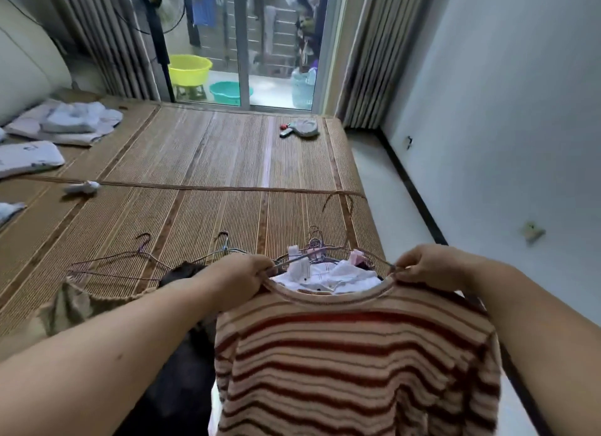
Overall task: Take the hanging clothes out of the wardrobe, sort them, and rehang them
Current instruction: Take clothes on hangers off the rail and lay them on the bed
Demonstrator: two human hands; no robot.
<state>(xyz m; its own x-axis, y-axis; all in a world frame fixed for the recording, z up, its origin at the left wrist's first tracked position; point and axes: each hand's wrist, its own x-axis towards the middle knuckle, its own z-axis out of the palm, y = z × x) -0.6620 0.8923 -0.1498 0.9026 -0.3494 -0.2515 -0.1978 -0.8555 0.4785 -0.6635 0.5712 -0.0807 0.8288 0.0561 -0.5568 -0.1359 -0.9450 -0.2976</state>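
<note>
Presently, the striped sweater (351, 354) is held up in front of the body, above the near edge of the bamboo mat (201, 162). Its neckline (328, 297) is stretched between the two hands. The left rim of the collar is pinched by the left hand (240, 276), fingers curled, and the right rim is pinched in the same way by the right hand (432, 266). A wire hanger (294, 260) lies across the neck opening, its ends at the two grips. Whether its ends are already inside the garment cannot be told.

The knit is judged soft, limp and fairly light, with a collar that gives under tension. It should therefore be held at the collar rim or the shoulder seams, not by the body fabric, which would sag and slip. The thin wire is expected to flex and to snag loose stitches.

A pile of hung garments (338, 276) lies directly behind the collar, and bare hangers (130, 260) rest on the mat to the left.
</note>
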